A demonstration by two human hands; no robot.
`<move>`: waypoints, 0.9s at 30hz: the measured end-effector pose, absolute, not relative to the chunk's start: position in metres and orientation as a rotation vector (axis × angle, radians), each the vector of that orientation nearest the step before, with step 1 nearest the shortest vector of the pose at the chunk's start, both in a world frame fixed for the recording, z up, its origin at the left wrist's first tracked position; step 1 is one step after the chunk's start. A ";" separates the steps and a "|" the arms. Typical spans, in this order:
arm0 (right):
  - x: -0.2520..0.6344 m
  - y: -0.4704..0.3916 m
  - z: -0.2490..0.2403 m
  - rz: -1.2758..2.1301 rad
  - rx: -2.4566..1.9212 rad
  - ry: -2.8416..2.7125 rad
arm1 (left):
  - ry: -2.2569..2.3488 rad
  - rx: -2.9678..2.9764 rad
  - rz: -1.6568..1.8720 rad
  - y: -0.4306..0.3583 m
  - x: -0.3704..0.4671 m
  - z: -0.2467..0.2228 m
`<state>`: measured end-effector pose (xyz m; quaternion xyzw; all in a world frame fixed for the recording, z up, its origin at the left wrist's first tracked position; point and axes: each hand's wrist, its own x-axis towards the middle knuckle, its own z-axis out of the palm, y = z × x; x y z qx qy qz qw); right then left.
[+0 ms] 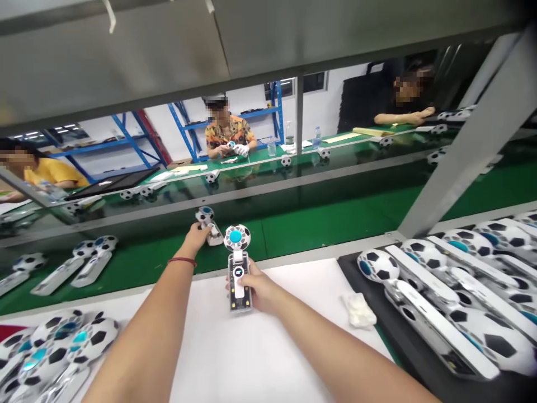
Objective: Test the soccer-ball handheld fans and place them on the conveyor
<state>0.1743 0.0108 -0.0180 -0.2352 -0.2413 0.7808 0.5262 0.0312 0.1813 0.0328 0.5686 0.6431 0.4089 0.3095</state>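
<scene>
My right hand [262,288] is closed around a handheld fan [240,282] with a football-patterned round head and a blue disc at its centre. It is held upright over the white work surface, thumb on the white strip below a small lit round display. Farther forward, my left hand [196,239] grips another football-headed fan [213,234], over the green conveyor belt. A red band circles the left wrist. Whether that second fan touches the belt, I cannot tell.
A black foam tray [388,336] of several fans lies right, beside a crumpled white cloth [359,310]. More fans [54,347] are piled at lower left, and some [90,263] lie on the belt [289,224]. A slanted metal post [453,140] and overhead shelf frame the bench. Co-workers sit opposite.
</scene>
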 end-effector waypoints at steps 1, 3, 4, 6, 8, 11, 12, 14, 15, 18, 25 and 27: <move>0.175 0.010 -0.016 1.873 -0.571 -0.582 | 1.698 1.511 1.092 0.178 0.033 0.028; 0.175 0.008 -0.013 1.895 -0.583 -0.594 | 1.646 1.513 1.157 0.158 0.035 0.020; 0.175 0.007 -0.012 1.909 -0.584 -0.601 | 1.607 1.513 1.201 0.143 0.035 0.016; 0.175 0.005 -0.010 1.933 -0.587 -0.613 | 1.512 1.485 1.288 0.105 0.038 0.007; 0.175 0.004 -0.009 1.944 -0.596 -0.625 | 1.416 1.394 1.323 0.065 0.041 -0.004; 0.174 0.002 -0.010 1.934 -0.601 -0.644 | 1.263 1.196 1.301 0.020 0.046 -0.017; 0.173 0.002 -0.011 1.930 -0.597 -0.651 | 1.217 1.148 1.287 0.010 0.047 -0.019; 0.173 0.001 -0.013 1.922 -0.595 -0.661 | 1.111 1.056 1.253 -0.002 0.048 -0.020; 0.173 0.000 -0.014 1.921 -0.599 -0.665 | 1.052 1.005 1.236 -0.006 0.048 -0.019; 0.173 0.000 -0.016 1.926 -0.619 -0.686 | 0.892 0.875 1.183 -0.010 0.048 -0.013; 0.175 0.000 -0.015 1.925 -0.671 -0.691 | 0.831 0.915 1.098 -0.013 0.048 -0.004; 0.174 0.000 -0.014 1.917 -0.671 -0.685 | 0.853 0.910 1.090 -0.013 0.048 -0.003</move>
